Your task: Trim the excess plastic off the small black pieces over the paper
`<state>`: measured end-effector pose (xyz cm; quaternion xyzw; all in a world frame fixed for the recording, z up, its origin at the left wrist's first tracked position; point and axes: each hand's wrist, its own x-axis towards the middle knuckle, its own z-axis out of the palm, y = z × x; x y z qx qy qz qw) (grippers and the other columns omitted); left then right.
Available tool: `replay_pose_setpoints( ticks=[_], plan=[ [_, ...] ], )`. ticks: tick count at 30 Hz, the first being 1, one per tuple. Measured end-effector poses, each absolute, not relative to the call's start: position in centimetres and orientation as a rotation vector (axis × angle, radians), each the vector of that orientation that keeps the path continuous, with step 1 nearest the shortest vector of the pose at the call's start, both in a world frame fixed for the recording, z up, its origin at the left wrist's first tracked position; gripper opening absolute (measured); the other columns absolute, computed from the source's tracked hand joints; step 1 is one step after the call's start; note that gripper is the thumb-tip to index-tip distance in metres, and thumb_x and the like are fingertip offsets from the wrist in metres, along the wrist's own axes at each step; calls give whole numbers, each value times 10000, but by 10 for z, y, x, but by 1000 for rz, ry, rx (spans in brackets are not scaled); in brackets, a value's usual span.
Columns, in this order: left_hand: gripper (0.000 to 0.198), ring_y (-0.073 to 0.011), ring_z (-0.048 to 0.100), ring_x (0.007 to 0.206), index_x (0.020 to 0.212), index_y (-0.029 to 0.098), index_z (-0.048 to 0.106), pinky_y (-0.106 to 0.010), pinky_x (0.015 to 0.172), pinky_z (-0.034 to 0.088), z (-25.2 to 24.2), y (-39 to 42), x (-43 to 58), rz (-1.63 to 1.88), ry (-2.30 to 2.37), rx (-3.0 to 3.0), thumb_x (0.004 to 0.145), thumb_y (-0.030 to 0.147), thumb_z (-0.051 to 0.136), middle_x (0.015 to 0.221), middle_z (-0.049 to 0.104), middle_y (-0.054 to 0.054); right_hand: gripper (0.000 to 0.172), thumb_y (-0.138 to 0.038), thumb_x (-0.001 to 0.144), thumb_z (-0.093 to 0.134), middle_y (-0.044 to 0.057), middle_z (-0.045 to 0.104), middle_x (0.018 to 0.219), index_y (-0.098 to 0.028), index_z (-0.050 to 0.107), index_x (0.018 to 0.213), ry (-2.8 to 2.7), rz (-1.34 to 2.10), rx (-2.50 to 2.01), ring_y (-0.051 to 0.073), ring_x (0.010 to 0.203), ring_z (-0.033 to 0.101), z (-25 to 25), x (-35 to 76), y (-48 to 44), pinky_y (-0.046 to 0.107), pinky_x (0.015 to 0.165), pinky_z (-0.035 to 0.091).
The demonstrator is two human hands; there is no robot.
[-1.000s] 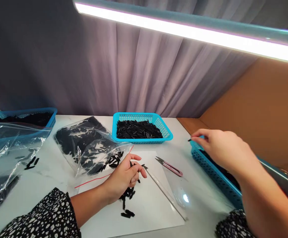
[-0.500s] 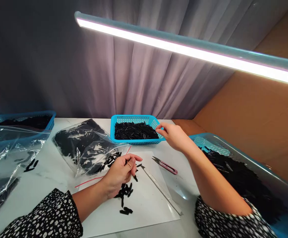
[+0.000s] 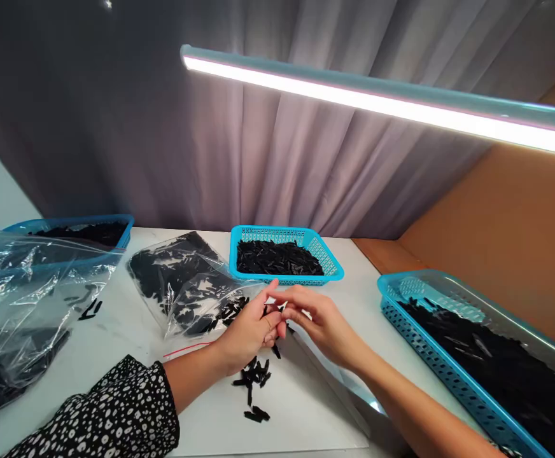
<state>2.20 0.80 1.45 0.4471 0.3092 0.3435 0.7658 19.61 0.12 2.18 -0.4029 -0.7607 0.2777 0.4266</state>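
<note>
Over a white sheet (image 3: 306, 413) my left hand (image 3: 253, 327) is curled closed around a few small black pieces, whose dark ends show between the fingers. The fingertips of my right hand (image 3: 318, 321) pinch together against the left fingers; whatever they grip is hidden. Loose black pieces (image 3: 257, 375) lie on the sheet below the hands. Just behind the left hand, an open clear zip bag (image 3: 182, 261) with a red seal strip spills black pieces. Beyond the hands stands a small blue basket (image 3: 335, 267) filled with more of them.
At the right is a large blue basket (image 3: 415, 343) of black pieces. Another blue basket (image 3: 125, 236) is at the back left, behind a large clear bag (image 3: 34, 299). A lit tube lamp (image 3: 377, 105) hangs above, before a grey curtain (image 3: 268, 172).
My right hand has come back from the small basket's edge to meet my left hand. The view has shifted, and the scissors and the thin pale tool are now mostly hidden behind my right hand and arm.
</note>
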Motion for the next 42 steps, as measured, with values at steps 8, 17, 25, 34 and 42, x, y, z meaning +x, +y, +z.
replay_pose_setpoints(
  ticks=[8, 17, 25, 34, 42],
  plan=[
    [740, -67, 418, 361, 1509, 178, 230, -199, 379, 167, 25, 13, 34, 646, 787, 1085, 882, 339, 589, 571, 579, 69, 115, -267, 853, 654, 40, 706, 752, -223, 751, 811, -1534, 773, -1086, 203, 711, 652, 1, 200, -9, 337, 683, 509],
    [260, -40, 128, 343, 897, 164, 537, -189, 404, 143, 35, 19, 29, 673, 841, 956, 1003, 331, 368, 420, 240, 133, 188, -336, 795, 725, 44, 761, 782, -211, 689, 931, -1189, 930, -983, 215, 723, 719, 4, 188, -12, 336, 655, 551],
    [252, -14, 178, 375, 819, 188, 471, -205, 426, 83, 31, 15, 28, 748, 817, 957, 906, 404, 568, 533, 395, 105, 197, -364, 764, 766, 64, 779, 775, -200, 716, 861, -1135, 1020, -991, 240, 733, 739, 2, 187, -10, 373, 679, 587],
    [230, -56, 419, 468, 939, 140, 584, -194, 407, 103, 33, 16, 29, 686, 818, 803, 765, 290, 609, 668, 618, -29, 239, -385, 743, 787, 69, 790, 804, -192, 725, 870, -1069, 1098, -985, 212, 696, 727, 1, 189, -14, 373, 703, 589],
    [225, -45, 430, 497, 1018, 171, 553, -185, 509, 278, 34, 9, 29, 679, 899, 988, 824, 256, 627, 714, 661, -13, 201, -382, 744, 775, 30, 735, 692, -194, 743, 806, -1030, 1058, -1032, 166, 621, 643, -2, 190, -12, 300, 611, 497]
  ],
)
